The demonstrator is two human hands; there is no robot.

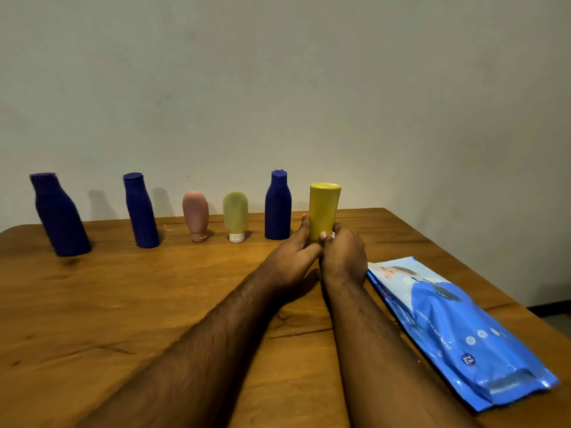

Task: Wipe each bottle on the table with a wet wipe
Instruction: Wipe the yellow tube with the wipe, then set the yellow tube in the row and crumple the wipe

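Observation:
A yellow bottle (pixel 324 208) stands upright at the right end of a row on the wooden table (pixel 123 304). My left hand (pixel 293 257) grips its lower left side. My right hand (pixel 343 257) curls round its base from the right, with a bit of white wipe (pixel 333 234) showing at the fingers. Further left stand a dark blue bottle (pixel 278 208), a green tube (pixel 235 216), a pink tube (pixel 195 215) and two more dark blue bottles (pixel 140 211) (pixel 58 216).
A blue pack of wet wipes (pixel 457 329) lies flat on the table to the right of my right forearm, near the right edge. A plain wall stands right behind the row of bottles.

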